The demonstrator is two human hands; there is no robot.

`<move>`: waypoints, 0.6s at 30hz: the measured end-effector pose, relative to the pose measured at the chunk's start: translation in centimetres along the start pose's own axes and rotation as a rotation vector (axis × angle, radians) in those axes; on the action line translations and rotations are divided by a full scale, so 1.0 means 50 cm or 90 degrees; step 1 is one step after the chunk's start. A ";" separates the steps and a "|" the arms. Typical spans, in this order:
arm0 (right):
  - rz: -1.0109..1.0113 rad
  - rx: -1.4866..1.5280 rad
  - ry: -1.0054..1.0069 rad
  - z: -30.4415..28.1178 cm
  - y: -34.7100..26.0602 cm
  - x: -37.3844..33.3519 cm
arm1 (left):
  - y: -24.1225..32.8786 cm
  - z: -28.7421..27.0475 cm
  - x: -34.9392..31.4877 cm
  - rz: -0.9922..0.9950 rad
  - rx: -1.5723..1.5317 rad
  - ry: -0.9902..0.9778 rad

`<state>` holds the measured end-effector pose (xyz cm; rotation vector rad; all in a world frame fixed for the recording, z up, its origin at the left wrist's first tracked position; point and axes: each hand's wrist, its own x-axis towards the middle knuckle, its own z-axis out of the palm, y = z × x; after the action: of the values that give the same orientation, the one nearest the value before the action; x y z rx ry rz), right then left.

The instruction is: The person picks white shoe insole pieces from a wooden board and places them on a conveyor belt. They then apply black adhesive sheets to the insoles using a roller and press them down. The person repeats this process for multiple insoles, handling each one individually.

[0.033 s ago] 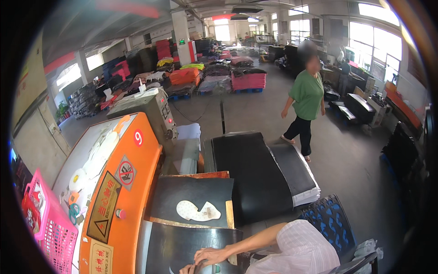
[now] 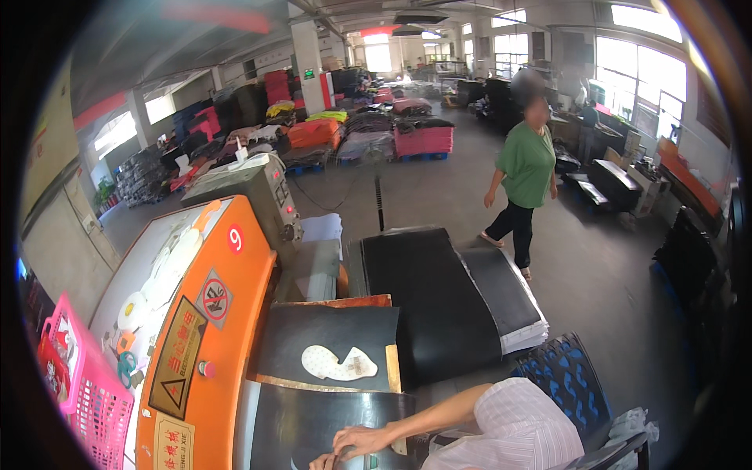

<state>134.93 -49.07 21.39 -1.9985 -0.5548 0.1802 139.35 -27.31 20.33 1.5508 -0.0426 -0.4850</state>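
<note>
At the lower edge, over the dark sheet [image 2: 329,411] on the orange machine's bed, my two hands are close together. My right hand [image 2: 362,440] reaches in from the right with its fingers bent down and closed around something dark I cannot make out. Only some fingers of my left hand [image 2: 322,462] show beside it; they are pressed together, and what they hold is hidden. Behind them, a white speckled curved piece [image 2: 339,364] with a notch lies flat on a second dark board [image 2: 282,329].
The orange machine [image 2: 205,313] stands close on the left, with white cut pieces and teal scissors [image 2: 126,366] on top. Beside it is a pink basket [image 2: 98,407]. Stacked black sheets [image 2: 427,298] lie ahead. A person in green [image 2: 526,168] stands beyond, on the right.
</note>
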 end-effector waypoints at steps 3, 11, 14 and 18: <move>0.048 -0.001 0.066 0.020 -0.013 -0.008 | 0.008 -0.043 -0.010 0.000 -0.069 0.024; -0.063 -0.218 0.035 0.169 -0.006 -0.119 | 0.173 -0.265 -0.096 0.153 0.133 0.334; -0.018 -0.213 0.026 0.213 0.015 -0.159 | 0.155 -0.238 -0.142 0.396 0.391 0.358; 0.032 -0.112 0.033 0.207 0.043 -0.107 | 0.039 -0.193 -0.245 0.263 0.467 -0.086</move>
<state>127.16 -44.02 13.98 -2.1825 -0.5020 0.1132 131.96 -14.33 25.16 2.1471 -0.6971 -0.2456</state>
